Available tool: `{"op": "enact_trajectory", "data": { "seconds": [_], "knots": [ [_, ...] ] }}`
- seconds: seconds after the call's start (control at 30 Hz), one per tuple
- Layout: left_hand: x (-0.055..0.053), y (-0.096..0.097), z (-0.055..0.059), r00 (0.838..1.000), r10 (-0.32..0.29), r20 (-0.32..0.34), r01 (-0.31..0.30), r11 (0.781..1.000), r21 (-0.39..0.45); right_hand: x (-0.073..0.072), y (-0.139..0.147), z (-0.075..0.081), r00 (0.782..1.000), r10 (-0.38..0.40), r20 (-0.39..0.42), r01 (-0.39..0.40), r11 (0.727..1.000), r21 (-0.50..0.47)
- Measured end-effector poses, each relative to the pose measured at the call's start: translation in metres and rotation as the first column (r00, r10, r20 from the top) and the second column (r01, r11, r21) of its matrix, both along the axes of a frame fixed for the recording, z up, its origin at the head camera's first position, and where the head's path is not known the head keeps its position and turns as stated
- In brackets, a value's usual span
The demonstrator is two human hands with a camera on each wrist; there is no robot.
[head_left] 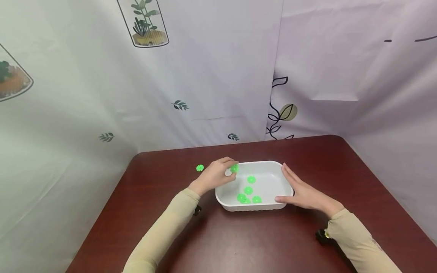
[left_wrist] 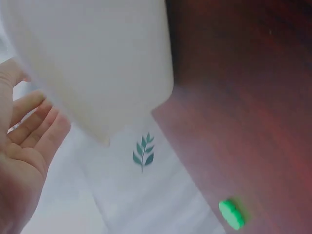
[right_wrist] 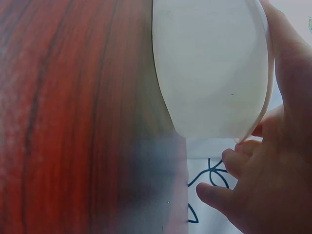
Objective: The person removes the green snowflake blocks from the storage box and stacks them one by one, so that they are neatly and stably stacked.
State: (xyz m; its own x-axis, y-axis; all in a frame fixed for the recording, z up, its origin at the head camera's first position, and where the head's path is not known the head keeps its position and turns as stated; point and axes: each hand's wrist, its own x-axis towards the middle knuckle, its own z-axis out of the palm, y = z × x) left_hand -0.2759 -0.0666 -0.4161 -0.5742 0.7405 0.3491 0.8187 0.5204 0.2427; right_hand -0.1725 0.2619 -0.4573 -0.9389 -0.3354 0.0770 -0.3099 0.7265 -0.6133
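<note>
While two cream sleeves (head_left: pixel 167 223) angle in from the near side, a small black device (head_left: pixel 322 236) sits under the right wrist and another dark one shows beside the left cuff. Beneath them lies a dark reddish-brown table (head_left: pixel 235 239) with a glossy top. Farther on, a white rectangular tray (head_left: pixel 269 185) with rounded corners rests on it, long side facing the person.

At the tray's right end, the right hand (head_left: pixel 304 194) is spread wide and holds it, thumb over the near corner and fingers along the far corner. Five green flower-shaped discs (head_left: pixel 248 190) lie inside the tray: three close together by the near wall, two of them overlapping, then one behind these, and one farther back.

Over the tray's left end, the left hand (head_left: pixel 216 173) is mostly closed, pinching a single green disc (head_left: pixel 234 168) between thumb and fingertips near the far left corner. One more disc, the loose green piece (head_left: pixel 200 168), lies on the table left of the tray, near the far edge.

Behind everything hangs a pale backdrop (head_left: pixel 211 76) printed with leaf sprigs, potted plants in glass outlines and a dark-lined vine.
</note>
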Motion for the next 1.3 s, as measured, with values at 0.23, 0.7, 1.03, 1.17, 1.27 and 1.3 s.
{"op": "enact_trajectory", "data": {
  "seconds": [0.23, 0.7, 1.03, 1.17, 1.27, 1.3],
  "knots": [
    [-0.007, -0.024, 0.007, 0.994, 0.087, -0.071, -0.081, 0.993, 0.082, 0.000, 0.001, -0.001, 1.000, 0.000, -0.005, 0.000, 1.000, -0.002],
    [-0.037, -0.093, -0.007, 0.947, 0.319, -0.017, -0.316, 0.943, 0.105, 0.000, 0.000, 0.000, 1.000, -0.006, -0.004, 0.006, 1.000, 0.001],
    [-0.050, -0.102, -0.028, 0.897, 0.434, 0.088, -0.439, 0.897, 0.046, 0.002, -0.001, -0.001, 1.000, -0.009, 0.020, 0.009, 1.000, -0.020],
    [-0.052, -0.100, -0.033, 0.890, 0.448, 0.083, -0.449, 0.894, -0.001, 0.003, -0.002, -0.001, 1.000, -0.004, 0.024, 0.005, 1.000, -0.024],
    [-0.055, -0.099, -0.035, 0.886, 0.457, 0.077, -0.457, 0.889, -0.017, 0.002, -0.002, -0.001, 1.000, -0.004, 0.021, 0.005, 1.000, -0.023],
    [-0.056, -0.099, -0.035, 0.884, 0.460, 0.080, -0.460, 0.888, -0.025, 0.002, -0.002, 0.000, 1.000, -0.004, 0.019, 0.005, 1.000, -0.023]
  ]
}}
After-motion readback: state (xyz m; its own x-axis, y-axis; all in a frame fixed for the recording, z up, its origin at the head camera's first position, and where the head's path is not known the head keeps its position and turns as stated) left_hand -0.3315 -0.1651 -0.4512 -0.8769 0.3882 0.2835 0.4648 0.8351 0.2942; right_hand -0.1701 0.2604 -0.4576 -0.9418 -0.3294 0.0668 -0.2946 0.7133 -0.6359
